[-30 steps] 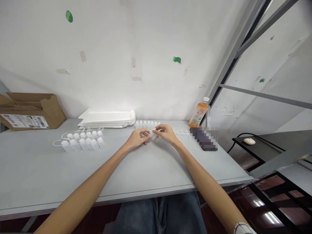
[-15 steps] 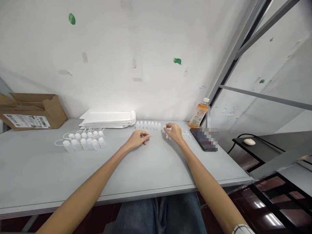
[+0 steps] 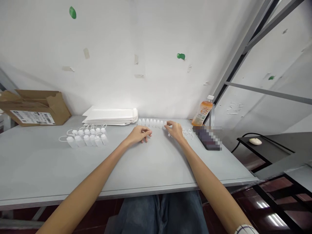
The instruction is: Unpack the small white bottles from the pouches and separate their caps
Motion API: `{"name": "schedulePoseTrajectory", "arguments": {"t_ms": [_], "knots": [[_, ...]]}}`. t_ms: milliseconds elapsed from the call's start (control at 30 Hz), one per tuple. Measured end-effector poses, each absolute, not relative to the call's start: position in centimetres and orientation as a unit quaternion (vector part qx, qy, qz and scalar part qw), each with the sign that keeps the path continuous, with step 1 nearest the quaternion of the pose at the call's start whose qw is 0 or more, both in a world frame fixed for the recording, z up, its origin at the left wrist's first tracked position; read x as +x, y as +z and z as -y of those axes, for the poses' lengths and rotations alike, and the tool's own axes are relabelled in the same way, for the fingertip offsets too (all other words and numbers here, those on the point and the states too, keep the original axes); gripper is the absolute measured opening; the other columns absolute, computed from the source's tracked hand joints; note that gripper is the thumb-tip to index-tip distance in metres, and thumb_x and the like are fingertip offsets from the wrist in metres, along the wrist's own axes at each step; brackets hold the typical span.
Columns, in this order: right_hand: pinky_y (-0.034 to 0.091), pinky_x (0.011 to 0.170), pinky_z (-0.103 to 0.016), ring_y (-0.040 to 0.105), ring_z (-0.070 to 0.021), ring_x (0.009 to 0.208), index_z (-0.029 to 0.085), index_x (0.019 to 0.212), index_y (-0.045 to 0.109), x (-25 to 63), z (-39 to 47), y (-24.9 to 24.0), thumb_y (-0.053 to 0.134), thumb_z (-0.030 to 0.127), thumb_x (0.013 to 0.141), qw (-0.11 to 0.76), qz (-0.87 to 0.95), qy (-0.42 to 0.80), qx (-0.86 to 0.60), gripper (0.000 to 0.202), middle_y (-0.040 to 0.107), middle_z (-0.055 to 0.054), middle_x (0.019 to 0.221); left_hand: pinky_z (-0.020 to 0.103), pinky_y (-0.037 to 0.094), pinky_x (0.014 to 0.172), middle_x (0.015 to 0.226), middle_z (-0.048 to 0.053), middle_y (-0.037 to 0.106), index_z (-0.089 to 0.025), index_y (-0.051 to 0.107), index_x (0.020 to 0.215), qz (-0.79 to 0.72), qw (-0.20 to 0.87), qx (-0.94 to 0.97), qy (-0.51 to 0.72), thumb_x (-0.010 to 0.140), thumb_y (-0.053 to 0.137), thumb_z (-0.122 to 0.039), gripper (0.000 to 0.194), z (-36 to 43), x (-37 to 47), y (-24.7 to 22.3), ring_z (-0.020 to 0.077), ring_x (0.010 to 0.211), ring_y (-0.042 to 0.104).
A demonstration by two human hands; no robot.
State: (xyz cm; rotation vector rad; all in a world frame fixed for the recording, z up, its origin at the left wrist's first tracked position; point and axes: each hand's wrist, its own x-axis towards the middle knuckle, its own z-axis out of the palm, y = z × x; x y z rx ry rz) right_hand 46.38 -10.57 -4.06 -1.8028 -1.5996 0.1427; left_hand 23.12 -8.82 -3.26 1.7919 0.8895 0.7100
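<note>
A row of small white plastic bottles stands upright along the back of the table. My right hand pinches another small white bottle at the right end of this row. Closer to me, in front of the row, my left hand hovers low with thumb and forefinger brought together; whatever may be between them is too small to make out. Loose white caps or strips lie partly hidden behind my right hand. On the left, two rows of white bottles with loop straps lie together.
White envelopes are stacked against the wall, beside an open cardboard box. At the right are an orange drink bottle and a dark phone. A metal frame rises past the table's right edge.
My right hand has brought its bottle left, against the end of the row, closing the gap there. The left hand stays nearly in place, and the view has shifted slightly.
</note>
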Motion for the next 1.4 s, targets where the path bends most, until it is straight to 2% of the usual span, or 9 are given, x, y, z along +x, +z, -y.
{"name": "schedulePoseTrajectory", "arguments": {"t_ms": [100, 267, 400, 600, 733, 833, 1033, 1200, 1400], "knots": [[0.047, 0.088, -0.035, 0.067, -0.0241, 0.103, 0.020, 0.112, 0.070, 46.9, 10.3, -4.5, 0.064, 0.027, 0.081, 0.360, 0.618, 0.038, -0.698, 0.032, 0.074, -0.006, 0.108, 0.025, 0.046, 0.050, 0.085, 0.007, 0.071, -0.015, 0.068, 0.082, -0.365, 0.420, 0.772, 0.306, 0.083, 0.059, -0.045, 0.031, 9.2, 22.5, -1.5, 0.0155, 0.061, 0.064], [0.047, 0.088, -0.038, 0.067, -0.0248, 0.100, 0.020, 0.113, 0.068, 48.1, 9.7, -5.2, 0.067, 0.032, 0.078, 0.401, 0.633, -0.009, -0.662, 0.036, 0.074, -0.007, 0.103, 0.033, 0.046, 0.078, 0.090, 0.003, 0.074, -0.022, 0.072, 0.083, -0.435, 0.076, 0.823, 0.358, 0.086, 0.058, -0.029, 0.017, 9.5, 19.6, 2.2, 0.0209, 0.088, 0.064], [0.047, 0.088, -0.041, 0.066, -0.0264, 0.100, 0.020, 0.110, 0.068, 48.5, 9.6, -5.3, 0.064, 0.036, 0.079, 0.421, 0.632, -0.031, -0.650, 0.035, 0.074, -0.008, 0.101, 0.041, 0.040, 0.095, 0.102, 0.005, 0.074, -0.022, 0.073, 0.085, -0.513, -0.059, 0.780, 0.352, 0.087, 0.058, -0.025, 0.015, 9.1, 15.0, 4.5, 0.0259, 0.106, 0.059], [0.047, 0.087, -0.043, 0.065, -0.0287, 0.101, 0.020, 0.097, 0.071, 48.5, 9.7, -5.0, 0.060, 0.042, 0.080, 0.434, 0.636, -0.036, -0.638, 0.030, 0.074, -0.010, 0.100, 0.051, 0.033, 0.101, 0.101, 0.010, 0.071, -0.021, 0.075, 0.077, -0.668, -0.048, 0.692, 0.271, 0.081, 0.066, -0.030, 0.013, 9.0, 8.4, 5.3, 0.0319, 0.113, 0.054], [0.047, 0.086, -0.044, 0.065, -0.0296, 0.099, 0.019, 0.091, 0.071, 48.6, 9.8, -4.9, 0.057, 0.045, 0.080, 0.431, 0.638, -0.037, -0.637, 0.031, 0.073, -0.010, 0.100, 0.051, 0.033, 0.103, 0.094, 0.010, 0.069, -0.024, 0.076, 0.072, -0.693, -0.011, 0.682, 0.232, 0.074, 0.074, -0.038, 0.014, 8.9, 7.3, 4.8, 0.0342, 0.116, 0.052], [0.047, 0.086, -0.045, 0.065, -0.0306, 0.098, 0.019, 0.089, 0.072, 48.6, 9.8, -4.6, 0.055, 0.046, 0.079, 0.429, 0.637, -0.036, -0.640, 0.033, 0.073, -0.011, 0.099, 0.054, 0.030, 0.106, 0.092, 0.009, 0.068, -0.026, 0.077, 0.066, -0.697, 0.011, 0.689, 0.198, 0.069, 0.079, -0.036, 0.011, 8.9, 7.7, 4.6, 0.0355, 0.120, 0.048], [0.046, 0.085, -0.044, 0.065, -0.0306, 0.096, 0.020, 0.085, 0.073, 48.8, 9.9, -4.4, 0.054, 0.050, 0.079, 0.424, 0.637, -0.038, -0.643, 0.036, 0.073, -0.010, 0.098, 0.058, 0.028, 0.106, 0.118, 0.007, 0.062, -0.025, 0.077, 0.066, -0.693, -0.022, 0.694, 0.194, 0.069, 0.074, -0.021, 0.006, 8.6, 8.9, 4.4, 0.0339, 0.120, 0.046], [0.047, 0.084, -0.044, 0.065, -0.0297, 0.091, 0.020, 0.081, 0.072, 48.8, 9.8, -4.3, 0.051, 0.053, 0.081, 0.439, 0.641, -0.069, -0.626, 0.039, 0.073, -0.010, 0.093, 0.051, 0.034, 0.103, 0.124, 0.008, 0.059, -0.020, 0.072, 0.066, -0.624, -0.069, 0.728, 0.276, 0.073, 0.069, -0.024, 0.009, 8.9, 11.0, 4.6, 0.0299, 0.120, 0.047], [0.049, 0.085, -0.042, 0.065, -0.0264, 0.089, 0.021, 0.079, 0.070, 46.8, 11.0, -2.8, 0.054, 0.046, 0.085, 0.488, 0.664, -0.084, -0.560, 0.031, 0.072, -0.011, 0.090, 0.038, 0.043, 0.087, 0.100, 0.005, 0.066, -0.020, 0.062, 0.072, -0.478, -0.049, 0.794, 0.373, 0.074, 0.059, -0.017, 0.005, 10.8, 16.7, 4.4, 0.0223, 0.095, 0.058]]}}
